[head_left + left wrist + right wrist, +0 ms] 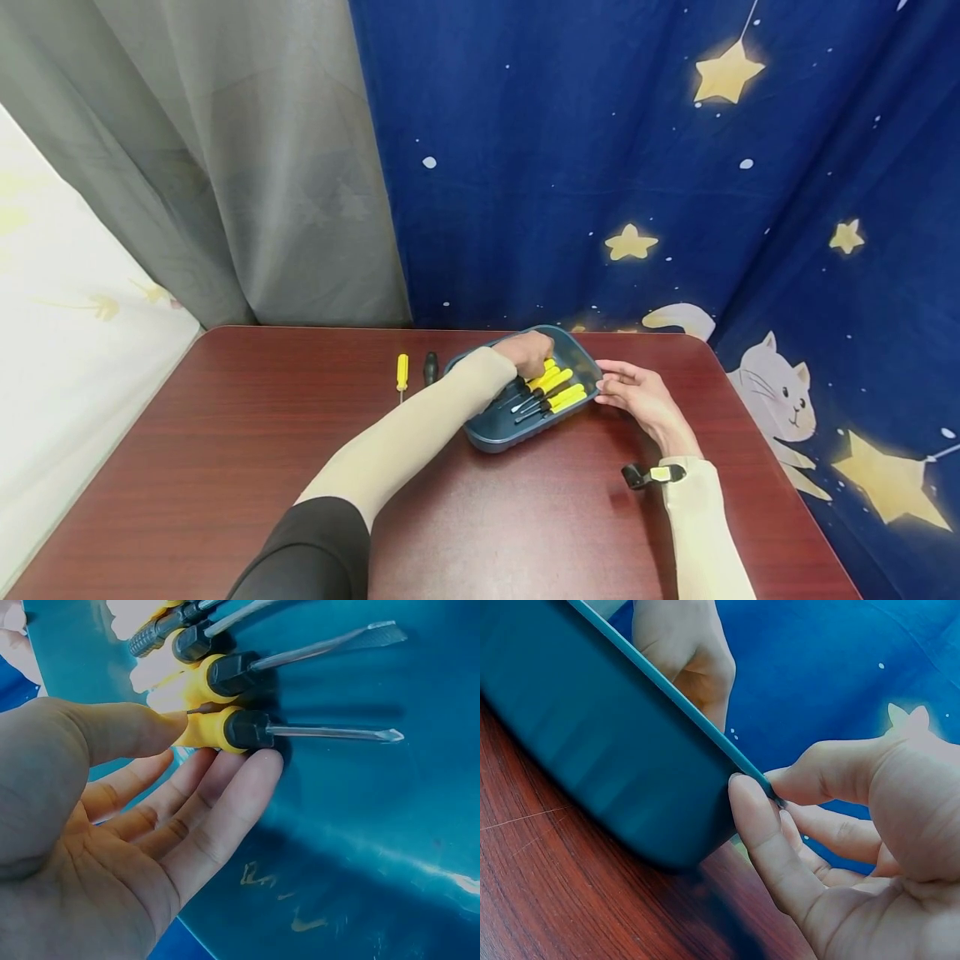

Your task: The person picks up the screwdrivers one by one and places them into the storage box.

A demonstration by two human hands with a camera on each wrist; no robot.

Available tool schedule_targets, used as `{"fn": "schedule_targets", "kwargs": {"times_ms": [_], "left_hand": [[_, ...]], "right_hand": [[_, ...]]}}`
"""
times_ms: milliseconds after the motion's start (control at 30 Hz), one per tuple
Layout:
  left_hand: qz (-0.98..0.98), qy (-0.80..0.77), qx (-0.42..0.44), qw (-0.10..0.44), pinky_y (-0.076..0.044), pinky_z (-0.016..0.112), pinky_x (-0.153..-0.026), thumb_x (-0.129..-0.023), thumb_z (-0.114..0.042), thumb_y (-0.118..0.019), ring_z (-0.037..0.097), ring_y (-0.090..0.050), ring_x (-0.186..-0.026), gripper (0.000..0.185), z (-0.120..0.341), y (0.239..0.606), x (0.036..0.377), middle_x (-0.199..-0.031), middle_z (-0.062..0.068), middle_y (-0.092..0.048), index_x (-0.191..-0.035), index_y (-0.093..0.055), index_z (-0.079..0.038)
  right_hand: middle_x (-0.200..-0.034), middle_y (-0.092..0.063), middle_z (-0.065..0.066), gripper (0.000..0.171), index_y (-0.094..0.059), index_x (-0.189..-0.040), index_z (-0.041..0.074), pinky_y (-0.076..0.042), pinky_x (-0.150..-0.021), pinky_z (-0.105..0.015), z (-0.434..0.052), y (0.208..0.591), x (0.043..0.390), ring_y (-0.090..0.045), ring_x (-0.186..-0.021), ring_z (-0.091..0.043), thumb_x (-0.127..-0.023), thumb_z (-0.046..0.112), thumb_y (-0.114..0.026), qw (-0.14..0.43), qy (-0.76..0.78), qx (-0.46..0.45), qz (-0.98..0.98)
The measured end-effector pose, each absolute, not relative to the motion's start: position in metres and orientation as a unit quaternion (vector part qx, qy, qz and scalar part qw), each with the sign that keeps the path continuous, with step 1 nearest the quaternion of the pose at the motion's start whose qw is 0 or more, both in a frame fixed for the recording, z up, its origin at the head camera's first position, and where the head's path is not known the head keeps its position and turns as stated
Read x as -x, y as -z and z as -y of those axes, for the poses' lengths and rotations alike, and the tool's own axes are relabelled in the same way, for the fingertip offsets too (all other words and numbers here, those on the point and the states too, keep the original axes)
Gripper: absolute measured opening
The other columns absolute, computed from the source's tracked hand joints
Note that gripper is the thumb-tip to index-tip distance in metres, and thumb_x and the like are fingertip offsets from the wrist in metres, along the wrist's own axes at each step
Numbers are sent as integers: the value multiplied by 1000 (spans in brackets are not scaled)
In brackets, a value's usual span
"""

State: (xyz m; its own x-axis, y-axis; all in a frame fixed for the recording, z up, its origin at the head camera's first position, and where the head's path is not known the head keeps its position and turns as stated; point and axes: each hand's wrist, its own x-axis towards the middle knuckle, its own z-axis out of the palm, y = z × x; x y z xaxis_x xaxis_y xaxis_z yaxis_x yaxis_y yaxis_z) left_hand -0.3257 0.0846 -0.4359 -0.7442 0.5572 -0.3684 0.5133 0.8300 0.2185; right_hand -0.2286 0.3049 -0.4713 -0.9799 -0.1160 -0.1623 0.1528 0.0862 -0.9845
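Note:
A dark teal tray (495,437) sits at the far middle of the red-brown table (225,467), holding several yellow-handled screwdrivers (557,392) side by side. My left hand (532,350) reaches into the tray. In the left wrist view, the left hand (221,746) has its thumb and fingers closed lightly on the yellow handle of the nearest screwdriver (247,729), whose flat blade lies on the tray floor (360,825). My right hand (609,385) pinches the tray's right rim. The right wrist view shows the right hand (761,784) with thumb over and index finger under the rim (592,750).
Left of the tray, a yellow screwdriver (402,371) and a black-handled tool (431,367) lie on the table. Blue star-patterned cloth (637,167) and grey curtain (225,167) hang right behind the table's far edge. A small black-and-yellow device (651,475) sits at my right wrist.

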Motion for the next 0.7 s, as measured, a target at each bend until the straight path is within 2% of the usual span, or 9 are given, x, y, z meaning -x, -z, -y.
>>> {"fn": "schedule_targets", "kwargs": {"times_ms": [133, 200, 367, 533, 633, 700], "left_hand": [[-933, -53, -285, 214, -36, 22, -58, -95, -13, -61, 14, -45, -65, 2, -84, 434, 326, -74, -1, -43, -94, -62, -15], [-934, -57, -283, 213, -37, 22, -59, -95, -15, -62, 15, -47, -67, 1, -82, 434, 325, -75, -1, -45, -96, -62, -15], [-934, -69, -279, 212, -41, 23, -65, -95, -17, -63, 16, -53, -76, 10, -78, 433, 322, -82, 0, -51, -105, -64, -14], [-933, -53, -292, 203, -38, 23, -65, -95, -15, -61, 15, -50, -75, 12, -77, 432, 320, -83, 0, -49, -106, -64, -12], [-933, -50, -293, 202, -40, 23, -67, -95, -16, -60, 15, -51, -79, 21, -76, 430, 319, -89, 0, -53, -115, -63, -10], [-934, -51, -290, 202, -44, 24, -73, -97, -19, -60, 15, -54, -85, 30, -76, 428, 317, -100, 1, -60, -125, -61, -10]], "right_hand": [[-104, -69, -11, 50, -48, -146, -8, -61, -84, -29, -304, 471, 229, -71, -84, -8, -98, -2, -60, 98, 674, -15, -732], [-105, -70, -11, 50, -48, -146, -8, -61, -84, -30, -304, 471, 229, -71, -84, -8, -98, -2, -60, 99, 674, -18, -732], [-104, -69, -10, 50, -48, -146, -8, -61, -82, -28, -304, 471, 228, -71, -83, -8, -98, -1, -60, 98, 675, -20, -731], [-101, -69, -7, 51, -47, -146, -9, -61, -81, -26, -304, 472, 228, -70, -83, -7, -97, -2, -61, 99, 680, -13, -727], [-99, -69, -6, 52, -47, -146, -10, -61, -80, -25, -304, 472, 228, -70, -82, -6, -96, -4, -60, 99, 684, -13, -722], [-100, -69, -7, 52, -47, -146, -10, -61, -80, -25, -304, 472, 228, -70, -83, -7, -96, -5, -60, 99, 684, -12, -723]]}}
